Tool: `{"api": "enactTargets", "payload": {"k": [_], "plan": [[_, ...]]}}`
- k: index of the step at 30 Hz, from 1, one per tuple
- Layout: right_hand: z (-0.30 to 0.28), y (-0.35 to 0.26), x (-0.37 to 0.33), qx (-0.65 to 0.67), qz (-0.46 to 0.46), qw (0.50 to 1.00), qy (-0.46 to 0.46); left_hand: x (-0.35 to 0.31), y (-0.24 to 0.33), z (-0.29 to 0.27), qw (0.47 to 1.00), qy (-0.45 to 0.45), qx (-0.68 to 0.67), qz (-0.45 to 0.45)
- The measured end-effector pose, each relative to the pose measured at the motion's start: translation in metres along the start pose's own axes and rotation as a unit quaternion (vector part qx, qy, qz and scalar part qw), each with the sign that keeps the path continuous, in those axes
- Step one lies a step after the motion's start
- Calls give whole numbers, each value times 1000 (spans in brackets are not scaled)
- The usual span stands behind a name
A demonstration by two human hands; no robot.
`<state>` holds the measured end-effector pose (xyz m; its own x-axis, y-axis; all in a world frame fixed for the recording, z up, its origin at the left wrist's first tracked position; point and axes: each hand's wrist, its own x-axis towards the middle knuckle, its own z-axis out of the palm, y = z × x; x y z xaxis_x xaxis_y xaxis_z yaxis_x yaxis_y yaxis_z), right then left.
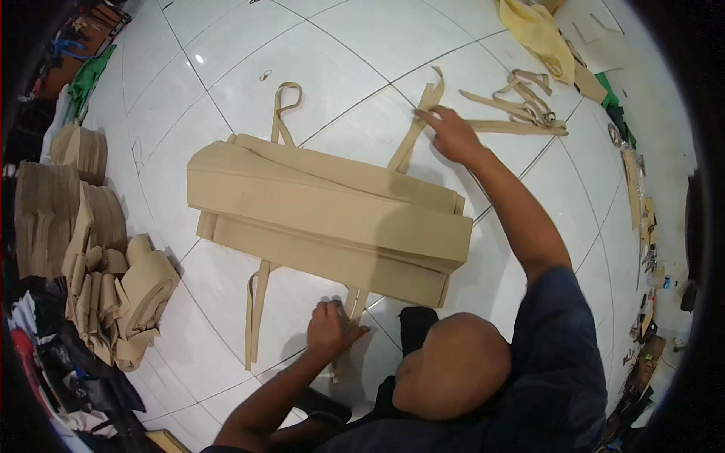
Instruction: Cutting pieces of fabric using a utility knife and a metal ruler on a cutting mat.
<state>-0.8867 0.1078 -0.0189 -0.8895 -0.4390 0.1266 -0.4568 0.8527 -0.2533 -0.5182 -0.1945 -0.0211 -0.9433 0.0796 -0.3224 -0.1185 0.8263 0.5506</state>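
A stack of long, folded tan fabric pieces (317, 198) lies slantwise on the tiled floor, over narrow tan strips. My right hand (451, 137) reaches past its far right side. The fingers there are pinched on a tan fabric strip (408, 145) that sticks out from under the stack. On the near side, my left hand (326, 331) rests low by another tan strip (358, 300), thumb spread away from the fingers and lying across it. Two more strip ends show further left: a looped strip (288, 113) beyond the stack and a hanging strip (257, 313) before it.
Loose tan strips (529, 113) lie tangled at the far right, near a yellow cloth (540, 38). Piled tan fabric stacks (47, 219) and rolled tan pieces (143, 294) stand at left. Dark bags (83, 370) lie below them. Assorted small items line the right wall.
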Motion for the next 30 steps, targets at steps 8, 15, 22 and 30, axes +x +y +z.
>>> {"api": "enactTargets", "payload": {"k": [8, 15, 22, 30], "plan": [[31, 7, 62, -165, -207, 961, -86, -19, -16, -3, 964, -117, -127, -200], [-78, -46, 83, -105, -28, 961, -256, 10, 50, -146, 977, -148, -55, -141], [-182, -125, 37, -165, -69, 925, -334, 53, 81, -177, 982, -176, -55, 41], [-141, -201, -67, 236, -101, 932, -255, 116, 112, -166, 847, -290, -410, -176]]}}
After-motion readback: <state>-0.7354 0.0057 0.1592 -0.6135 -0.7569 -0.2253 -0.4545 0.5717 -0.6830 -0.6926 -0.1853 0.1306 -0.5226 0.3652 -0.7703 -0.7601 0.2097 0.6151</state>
